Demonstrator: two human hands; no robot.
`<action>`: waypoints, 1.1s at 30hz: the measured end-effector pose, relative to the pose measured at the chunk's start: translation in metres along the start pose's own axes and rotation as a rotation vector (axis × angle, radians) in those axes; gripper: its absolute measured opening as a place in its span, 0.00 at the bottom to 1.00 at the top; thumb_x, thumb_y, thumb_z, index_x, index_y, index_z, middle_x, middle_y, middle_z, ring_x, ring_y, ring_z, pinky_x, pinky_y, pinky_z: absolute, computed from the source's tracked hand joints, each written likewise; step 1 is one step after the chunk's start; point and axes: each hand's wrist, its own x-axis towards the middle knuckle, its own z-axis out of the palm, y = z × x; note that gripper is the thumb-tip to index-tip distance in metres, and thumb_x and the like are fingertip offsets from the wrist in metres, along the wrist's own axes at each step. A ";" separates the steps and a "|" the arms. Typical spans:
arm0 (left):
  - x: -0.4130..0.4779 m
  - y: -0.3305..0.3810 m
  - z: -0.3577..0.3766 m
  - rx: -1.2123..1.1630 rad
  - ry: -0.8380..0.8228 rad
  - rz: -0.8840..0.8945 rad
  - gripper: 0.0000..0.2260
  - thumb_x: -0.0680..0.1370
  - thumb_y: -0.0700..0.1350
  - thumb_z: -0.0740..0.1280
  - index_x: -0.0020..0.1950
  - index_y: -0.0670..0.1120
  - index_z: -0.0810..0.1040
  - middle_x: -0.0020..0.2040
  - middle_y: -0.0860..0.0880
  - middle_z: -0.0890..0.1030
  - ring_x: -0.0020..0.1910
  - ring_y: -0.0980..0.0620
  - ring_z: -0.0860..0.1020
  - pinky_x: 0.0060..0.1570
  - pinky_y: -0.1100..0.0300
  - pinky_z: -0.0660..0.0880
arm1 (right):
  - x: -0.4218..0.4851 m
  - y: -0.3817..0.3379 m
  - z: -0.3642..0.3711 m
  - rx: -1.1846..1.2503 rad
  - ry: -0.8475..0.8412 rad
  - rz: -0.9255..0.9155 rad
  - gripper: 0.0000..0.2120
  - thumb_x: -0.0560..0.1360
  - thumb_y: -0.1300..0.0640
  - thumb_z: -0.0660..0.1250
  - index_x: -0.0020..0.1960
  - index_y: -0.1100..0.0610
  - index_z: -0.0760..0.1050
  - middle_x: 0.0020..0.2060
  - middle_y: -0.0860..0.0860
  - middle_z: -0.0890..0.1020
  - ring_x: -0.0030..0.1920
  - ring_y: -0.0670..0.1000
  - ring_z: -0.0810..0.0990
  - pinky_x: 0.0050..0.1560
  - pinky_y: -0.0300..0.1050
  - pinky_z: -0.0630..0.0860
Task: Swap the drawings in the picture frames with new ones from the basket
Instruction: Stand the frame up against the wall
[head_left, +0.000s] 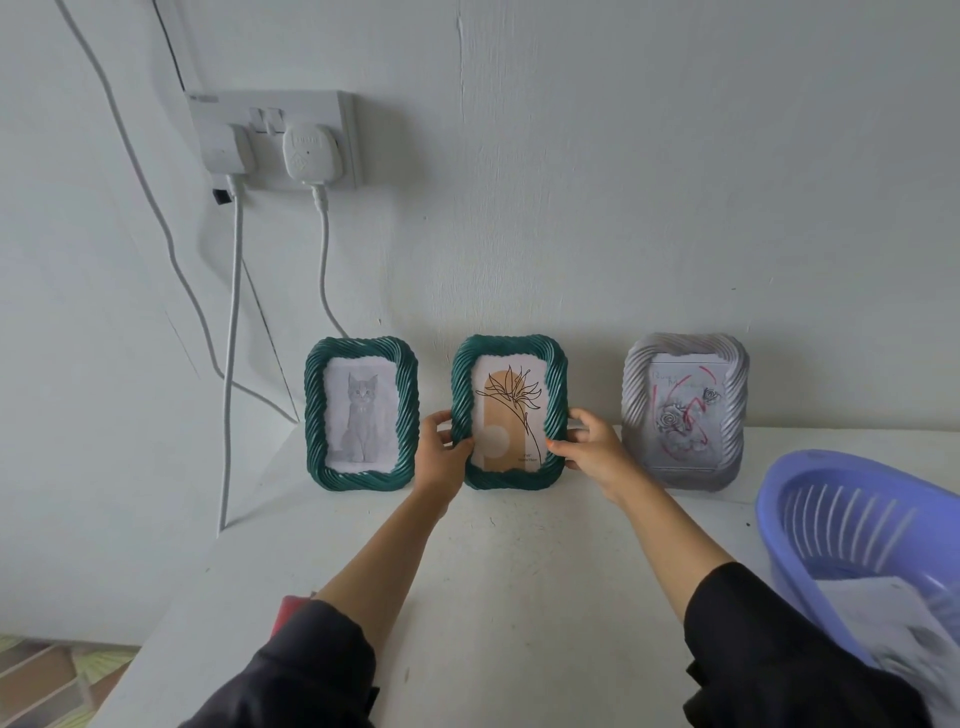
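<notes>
Three picture frames stand upright against the wall on a white table (498, 571). The left green frame (362, 413) shows a grey cat drawing. The middle green frame (510, 411) shows a line-drawn flower on a tan arch. My left hand (441, 448) grips its left edge and my right hand (592, 444) grips its right edge. The white frame (684, 410) at the right shows roses with red scribbles. A purple basket (852, 525) sits at the near right with paper sheets (904, 623) inside.
A double wall socket (275, 140) with two white plugs hangs above the left frame, and its cables (231, 364) run down behind the table's left side. The table's left edge drops to a patterned floor (47, 670).
</notes>
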 end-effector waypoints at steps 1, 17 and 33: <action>0.000 0.000 0.000 0.007 0.005 -0.007 0.21 0.78 0.34 0.62 0.69 0.43 0.64 0.65 0.40 0.74 0.58 0.44 0.75 0.54 0.52 0.76 | -0.001 0.000 0.000 -0.014 0.003 0.005 0.25 0.72 0.66 0.68 0.67 0.59 0.65 0.57 0.58 0.80 0.52 0.53 0.78 0.51 0.45 0.73; -0.064 0.018 0.028 0.059 0.298 0.320 0.16 0.75 0.31 0.60 0.61 0.42 0.72 0.55 0.46 0.75 0.51 0.52 0.73 0.55 0.59 0.73 | -0.053 -0.022 -0.013 -0.670 0.087 0.126 0.23 0.73 0.62 0.64 0.67 0.64 0.66 0.65 0.60 0.72 0.64 0.59 0.73 0.64 0.51 0.71; -0.056 0.073 0.129 0.277 -0.385 0.240 0.35 0.76 0.33 0.64 0.76 0.48 0.49 0.68 0.37 0.67 0.65 0.40 0.71 0.62 0.51 0.70 | -0.052 -0.025 -0.157 -0.578 0.523 -0.188 0.32 0.74 0.63 0.63 0.73 0.49 0.54 0.64 0.63 0.69 0.60 0.64 0.73 0.56 0.50 0.70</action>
